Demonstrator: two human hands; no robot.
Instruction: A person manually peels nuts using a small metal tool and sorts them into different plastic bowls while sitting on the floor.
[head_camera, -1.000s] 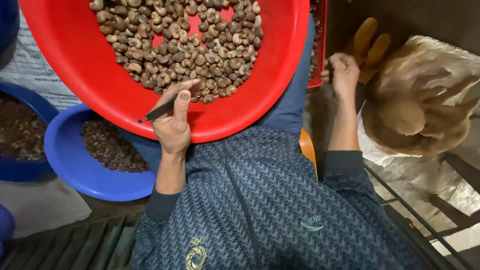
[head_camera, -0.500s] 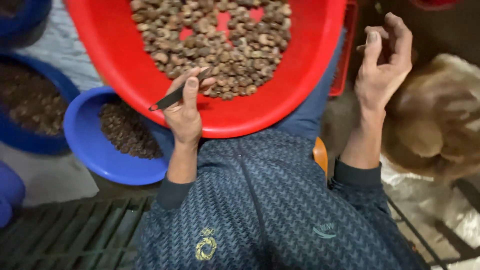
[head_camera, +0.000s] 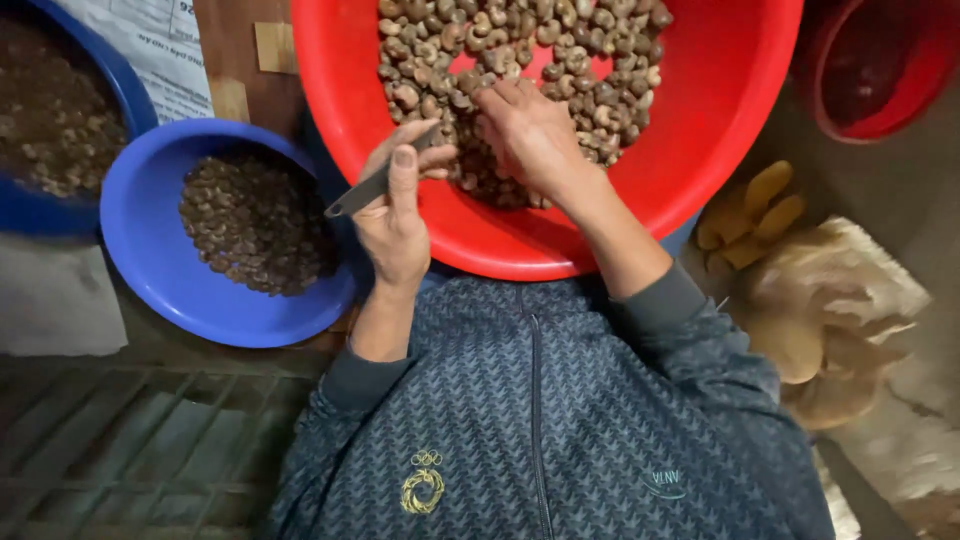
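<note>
The big round red basin (head_camera: 720, 150) and the smaller round blue bowl (head_camera: 150, 270) are smooth plastic with a dull sheen, and the curved brown cashew nuts (head_camera: 560, 60) in the basin look matt and rough-skinned. The thin dark blade (head_camera: 375, 185) looks like matt metal, the patterned dark blue jacket (head_camera: 540, 420) is knitted cloth, and the yellow gloves (head_camera: 745, 215) look rubbery.

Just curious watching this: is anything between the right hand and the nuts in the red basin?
No. The right hand already rests on the nuts in the red basin; the left hand, holding a small tool, is beside it.
</note>
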